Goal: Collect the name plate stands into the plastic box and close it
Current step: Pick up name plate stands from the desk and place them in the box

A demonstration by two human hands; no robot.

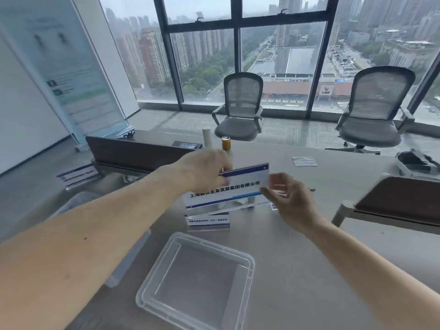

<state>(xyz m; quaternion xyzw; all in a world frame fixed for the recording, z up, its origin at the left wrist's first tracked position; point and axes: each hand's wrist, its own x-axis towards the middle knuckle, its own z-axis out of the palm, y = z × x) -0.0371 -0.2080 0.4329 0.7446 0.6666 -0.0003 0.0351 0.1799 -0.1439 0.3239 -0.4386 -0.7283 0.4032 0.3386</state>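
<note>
A clear acrylic name plate stand (240, 186) with a white and blue card is held above the grey table. My left hand (204, 170) grips its top left edge. My right hand (288, 198) touches its right end with the fingers spread. A second, smaller name plate stand (208, 220) rests on the table just below it. The clear plastic box (152, 279) sits open and empty on the table in front of me, below both hands. Another name plate stand (78, 175) shows at the far left, beside a chair.
Brown chair backs stand at the table's left (133, 153) and right (402, 201). A yellow can (226, 142), a white tube (206, 138), a small foil packet (304, 161) and a dark headset (416, 163) lie farther back. Two grey mesh chairs (240, 108) stand by the window.
</note>
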